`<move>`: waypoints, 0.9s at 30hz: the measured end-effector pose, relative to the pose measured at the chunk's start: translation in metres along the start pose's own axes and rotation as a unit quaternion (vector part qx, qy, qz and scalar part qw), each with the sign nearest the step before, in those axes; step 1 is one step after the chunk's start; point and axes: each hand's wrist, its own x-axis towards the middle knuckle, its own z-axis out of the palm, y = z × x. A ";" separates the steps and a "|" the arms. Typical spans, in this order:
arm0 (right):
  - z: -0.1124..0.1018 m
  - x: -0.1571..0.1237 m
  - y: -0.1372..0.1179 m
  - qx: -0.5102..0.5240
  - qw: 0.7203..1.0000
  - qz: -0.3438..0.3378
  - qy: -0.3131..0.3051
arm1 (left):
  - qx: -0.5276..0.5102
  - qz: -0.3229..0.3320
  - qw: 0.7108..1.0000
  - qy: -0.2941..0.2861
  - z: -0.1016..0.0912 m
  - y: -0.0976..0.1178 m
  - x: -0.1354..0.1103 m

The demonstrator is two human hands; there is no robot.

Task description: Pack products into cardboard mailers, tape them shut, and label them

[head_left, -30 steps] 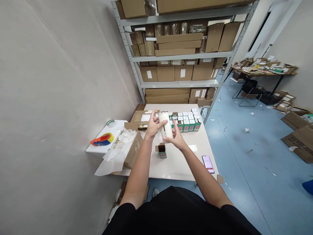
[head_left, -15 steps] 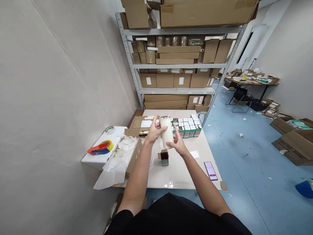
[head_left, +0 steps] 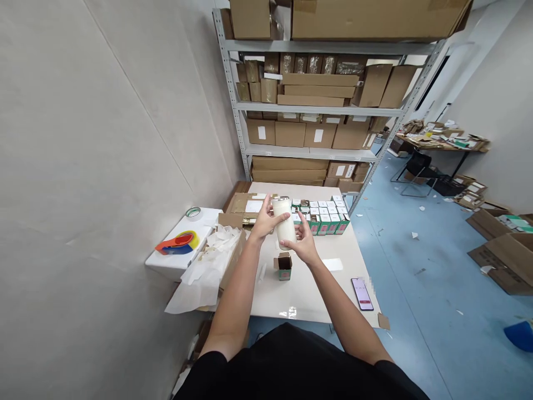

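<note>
Above the table I hold a cream-white tumbler (head_left: 285,226) with a silvery top, tilted slightly. My left hand (head_left: 264,222) grips its upper left side, thumb across the front. Lower on the right, my right hand (head_left: 305,243) is closed round it near the base. Just below stands a small green carton (head_left: 285,271) with its top flaps open and a dark inside. Behind my right hand are rows of green-and-white boxes (head_left: 328,214), partly hidden by the hand and tumbler.
At the left, an open cardboard box (head_left: 233,261) overflows with white paper (head_left: 216,247). An orange-and-blue tape dispenser (head_left: 177,244) and a tape roll (head_left: 193,212) lie on a white surface. A phone (head_left: 362,294) rests at the table's right edge. Metal shelving (head_left: 316,109) with cartons stands behind.
The view has shifted slightly, so the shelving and table appear farther right. Both hands keep hold of the tumbler, which has hardly moved.
</note>
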 end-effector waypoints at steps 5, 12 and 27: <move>0.003 0.002 0.000 0.019 0.999 -0.009 -0.045 | -0.023 0.000 1.000 0.014 0.000 -0.001 0.000; 0.009 -0.001 0.006 -0.029 0.999 -0.009 0.043 | 0.013 0.025 1.000 0.014 0.004 -0.007 0.001; -0.002 -0.005 0.016 -0.003 1.000 -0.015 -0.020 | -0.017 0.010 0.999 -0.026 0.003 -0.016 0.004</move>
